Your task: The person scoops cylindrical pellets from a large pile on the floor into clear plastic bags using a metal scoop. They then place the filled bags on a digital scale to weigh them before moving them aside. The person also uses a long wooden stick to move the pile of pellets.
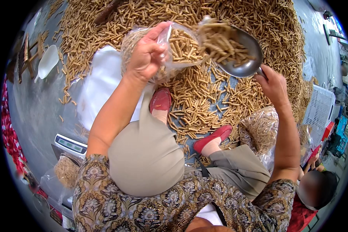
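My left hand (149, 53) grips the rim of a clear plastic bag (133, 40), which is partly filled with short tan sticks. In my right hand (272, 85) is the handle of a metal scoop (249, 63). The scoop is tilted at the bag's mouth, and blurred sticks (223, 43) lie in it and spill over its lip toward the bag. A large heap of the same sticks (185, 116) spreads over the floor beneath and beyond both hands. Exactly what the sticks are, I cannot tell.
A white scoop (48, 61) lies on the floor at left, by a wooden frame (29, 55). Nearer stands a digital scale (71, 143) with a filled bag (66, 171). Another filled bag (261, 127) rests at right, before a white plastic crate (319, 107). A person (316, 188) is at lower right.
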{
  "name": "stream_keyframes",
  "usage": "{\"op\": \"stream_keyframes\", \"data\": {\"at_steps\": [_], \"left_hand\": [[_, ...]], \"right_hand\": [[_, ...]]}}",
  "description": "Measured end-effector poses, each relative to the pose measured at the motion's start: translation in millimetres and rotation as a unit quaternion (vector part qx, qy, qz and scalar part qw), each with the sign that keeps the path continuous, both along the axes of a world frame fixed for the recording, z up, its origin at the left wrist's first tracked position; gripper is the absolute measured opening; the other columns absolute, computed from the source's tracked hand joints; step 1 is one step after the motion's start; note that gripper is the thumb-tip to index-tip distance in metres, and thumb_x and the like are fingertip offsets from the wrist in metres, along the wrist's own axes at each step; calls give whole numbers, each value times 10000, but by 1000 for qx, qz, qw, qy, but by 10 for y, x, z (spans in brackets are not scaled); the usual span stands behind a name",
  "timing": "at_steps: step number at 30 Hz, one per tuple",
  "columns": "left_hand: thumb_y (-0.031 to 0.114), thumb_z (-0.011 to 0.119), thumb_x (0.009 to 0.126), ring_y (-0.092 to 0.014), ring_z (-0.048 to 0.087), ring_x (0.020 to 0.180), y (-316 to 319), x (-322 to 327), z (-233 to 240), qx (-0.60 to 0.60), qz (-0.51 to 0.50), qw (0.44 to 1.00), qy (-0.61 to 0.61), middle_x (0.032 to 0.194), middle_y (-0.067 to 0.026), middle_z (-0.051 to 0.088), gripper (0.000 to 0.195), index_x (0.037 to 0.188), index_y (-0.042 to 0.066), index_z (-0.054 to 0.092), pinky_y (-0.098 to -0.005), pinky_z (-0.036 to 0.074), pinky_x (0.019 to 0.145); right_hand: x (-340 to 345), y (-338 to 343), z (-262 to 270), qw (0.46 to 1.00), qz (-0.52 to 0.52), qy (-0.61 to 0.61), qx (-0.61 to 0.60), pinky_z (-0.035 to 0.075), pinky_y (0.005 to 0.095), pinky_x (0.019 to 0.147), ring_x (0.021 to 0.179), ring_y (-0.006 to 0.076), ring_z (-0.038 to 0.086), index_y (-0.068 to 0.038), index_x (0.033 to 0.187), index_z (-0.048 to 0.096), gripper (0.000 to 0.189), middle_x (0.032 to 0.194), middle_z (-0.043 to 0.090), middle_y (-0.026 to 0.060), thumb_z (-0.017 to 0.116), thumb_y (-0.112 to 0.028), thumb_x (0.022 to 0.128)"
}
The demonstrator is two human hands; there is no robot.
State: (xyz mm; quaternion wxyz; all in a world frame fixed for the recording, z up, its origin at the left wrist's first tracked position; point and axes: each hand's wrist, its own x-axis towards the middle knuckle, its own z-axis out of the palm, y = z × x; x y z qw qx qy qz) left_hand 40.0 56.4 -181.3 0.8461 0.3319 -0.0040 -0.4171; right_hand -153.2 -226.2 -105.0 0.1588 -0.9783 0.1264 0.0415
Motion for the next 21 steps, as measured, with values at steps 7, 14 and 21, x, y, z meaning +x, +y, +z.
{"op": "stream_keyframes", "data": {"at_steps": [7, 14, 21], "left_hand": [[-77, 411, 665, -92, 451, 572, 64, -48, 160, 35, 46, 998, 3, 1087, -62, 546, 588, 1241, 38, 401, -227, 390, 500], [-78, 413, 655, -130, 542, 706, 273, -64, 90, 64, 39, 997, 5, 1083, -79, 545, 600, 1245, 34, 400, -251, 431, 540], [-92, 414, 650, -118, 502, 622, 300, -27, 110, 97, 22, 995, 4, 957, -69, 563, 596, 1233, 33, 423, -278, 422, 526]], "right_hand": [[945, 1222, 327, 930, 222, 79, -281, 511, 298, 565, 669, 156, 623, -33, 823, 593, 134, 713, 612, 75, 504, -133, 840], [219, 596, 474, 983, -58, 105, -138, 445, 328, 587, 664, 195, 572, -71, 944, 562, 166, 738, 590, 80, 506, -175, 827], [-824, 145, -1149, 918, -287, 268, 63, 462, 394, 696, 745, 302, 601, -8, 918, 592, 272, 880, 609, 184, 552, -230, 765]]}}
